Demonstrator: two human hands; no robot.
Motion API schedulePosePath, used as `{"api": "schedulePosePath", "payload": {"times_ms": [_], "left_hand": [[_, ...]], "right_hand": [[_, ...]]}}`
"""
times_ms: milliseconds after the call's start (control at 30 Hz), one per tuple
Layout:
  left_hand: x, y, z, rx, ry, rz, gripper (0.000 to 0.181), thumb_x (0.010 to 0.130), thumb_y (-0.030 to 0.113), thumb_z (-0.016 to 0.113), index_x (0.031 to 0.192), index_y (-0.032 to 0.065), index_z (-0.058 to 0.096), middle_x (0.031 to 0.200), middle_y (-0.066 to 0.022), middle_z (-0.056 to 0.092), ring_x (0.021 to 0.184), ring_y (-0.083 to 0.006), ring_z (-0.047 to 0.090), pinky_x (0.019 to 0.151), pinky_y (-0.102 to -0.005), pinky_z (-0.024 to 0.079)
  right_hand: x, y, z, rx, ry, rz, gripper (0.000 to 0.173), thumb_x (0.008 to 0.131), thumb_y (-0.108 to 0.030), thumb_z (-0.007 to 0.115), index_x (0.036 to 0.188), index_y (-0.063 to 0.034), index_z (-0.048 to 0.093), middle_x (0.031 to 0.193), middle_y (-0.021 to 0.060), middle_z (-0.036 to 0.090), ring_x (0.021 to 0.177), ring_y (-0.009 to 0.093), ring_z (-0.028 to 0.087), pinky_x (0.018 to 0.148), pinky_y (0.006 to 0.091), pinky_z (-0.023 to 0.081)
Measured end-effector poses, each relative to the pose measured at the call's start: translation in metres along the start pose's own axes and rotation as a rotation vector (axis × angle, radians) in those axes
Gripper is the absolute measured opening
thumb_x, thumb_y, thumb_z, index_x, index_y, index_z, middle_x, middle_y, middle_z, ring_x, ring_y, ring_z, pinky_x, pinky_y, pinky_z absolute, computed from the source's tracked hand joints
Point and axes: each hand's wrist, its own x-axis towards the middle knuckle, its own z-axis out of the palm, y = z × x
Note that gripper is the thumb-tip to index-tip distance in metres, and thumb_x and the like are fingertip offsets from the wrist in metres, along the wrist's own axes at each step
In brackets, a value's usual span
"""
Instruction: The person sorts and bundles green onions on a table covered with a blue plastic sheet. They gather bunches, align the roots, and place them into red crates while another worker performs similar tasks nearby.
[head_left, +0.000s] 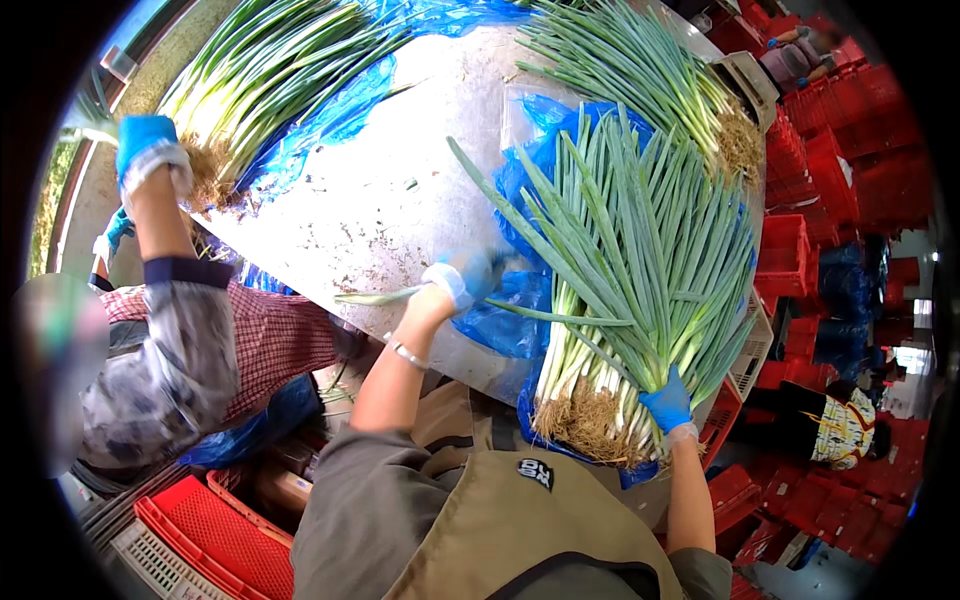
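My right hand (667, 403), in a blue glove, grips a bunch of spring onions (645, 247) low on the stalks. Their long green leaves fan out up and to the left over a pile of spring onions (574, 360) with brown, stringy roots. Blue plastic sheeting (506, 322) lies under that pile. Motion blurs my gloved left hand (469, 279), which is over the metal table (442, 187) left of the pile. A pale green leaf (379, 297) shows on one side of it and a leaf tip on the other; the fingers' hold is unclear.
More spring onions lie at the far left (277, 82) and far right (637, 75). At my left, a co-worker's gloved hand (146, 142) reaches to the table edge. Red crates (217, 536) stand below left, and stacked red crates (847, 165) fill the right side.
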Motion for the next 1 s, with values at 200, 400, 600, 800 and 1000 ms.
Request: {"api": "schedulePosePath", "payload": {"times_ms": [200,400,600,800,1000], "left_hand": [[0.109,-0.045,0.045,0.147,0.109,0.198,0.041,0.082,0.015,0.053,0.122,0.0081,0.051,0.098,-0.0142,0.063,0.091,-0.0284,0.060,0.081,-0.0341,0.046],[0.148,-0.049,0.058,0.432,0.009,0.479,0.051,0.065,0.033,0.071,0.109,0.0076,0.060,0.107,-0.0145,0.061,0.096,-0.0306,0.059,0.086,-0.0374,0.045],[0.131,-0.098,-0.076,-0.451,0.671,-0.081,0.021,0.083,0.014,0.051,0.074,0.0010,0.066,0.061,-0.0065,0.060,0.051,-0.0144,0.053,0.049,-0.0278,0.042],[0.046,-0.050,-0.104,-0.226,0.892,-0.216,0.038,0.084,0.031,0.049,0.064,0.0011,0.058,0.055,-0.0082,0.057,0.050,-0.0164,0.048,0.053,-0.0322,0.039],[-0.019,-0.048,-0.056,0.091,0.810,-0.374,0.039,0.086,0.032,0.050,0.067,0.0000,0.061,0.061,-0.0099,0.063,0.055,-0.0191,0.058,0.056,-0.0317,0.044]], "right_hand": [[0.003,0.004,0.003,-0.011,-0.001,-0.016,0.082,0.059,-0.027,0.075,0.124,0.0060,0.039,0.104,0.0239,0.059,0.094,0.036,0.059,0.079,0.0391,0.047],[0.002,-0.017,-0.011,-0.005,-0.132,0.117,0.090,0.060,-0.027,0.076,0.130,0.0097,0.031,0.116,0.0278,0.052,0.104,0.036,0.055,0.087,0.0376,0.044],[0.006,-0.015,-0.021,-0.040,-0.186,0.076,0.078,0.062,-0.027,0.075,0.123,0.0050,0.039,0.103,0.0259,0.058,0.094,0.037,0.059,0.081,0.0410,0.047],[-0.001,-0.006,-0.023,-0.029,-0.101,0.005,0.060,0.063,-0.028,0.075,0.108,0.0006,0.047,0.091,0.0214,0.061,0.083,0.037,0.061,0.073,0.0432,0.049],[0.044,0.002,-0.095,-0.208,0.284,-0.358,0.031,0.068,-0.019,0.070,0.088,-0.0031,0.052,0.077,0.0154,0.057,0.067,0.030,0.059,0.059,0.0404,0.047]]}}
